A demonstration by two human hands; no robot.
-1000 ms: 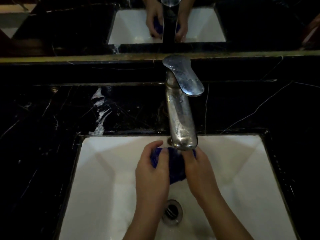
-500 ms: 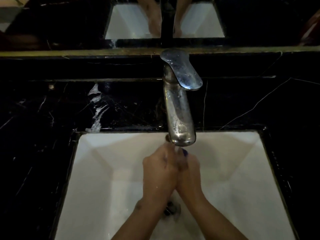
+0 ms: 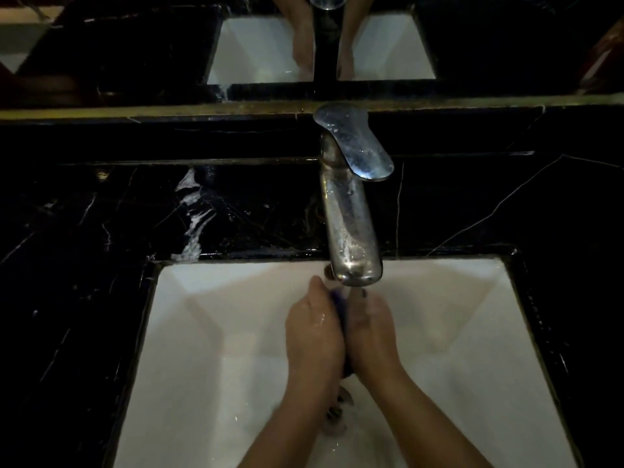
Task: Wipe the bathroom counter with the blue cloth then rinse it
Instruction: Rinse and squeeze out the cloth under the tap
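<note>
Blue cloth (image 3: 340,307) was squeezed between two palms in the white basin (image 3: 209,349), right under the spout.

White ceramic ran nearest the camera, with the drain (image 3: 339,405) just showing between the forearms. Above it the left hand (image 3: 312,332) and right hand (image 3: 369,327) were pressed together, and the cloth lay sandwiched in that grip, its long axis running from wrists to fingertips, toward the spout mouth. Only a thin dark-blue strip showed along the seam, wet-looking and bunched; the rest was hidden. Fingers on both sides appeared curled round it. Both hands sat equally close, so wringing or rubbing likely needed both. Water seemed to fall from the chrome faucet (image 3: 353,231) onto the fingertips. Beyond that, soapy white streaks (image 3: 194,214) remained on the black marble table (image 3: 84,231), suggesting the wiping might need another pass.
</note>
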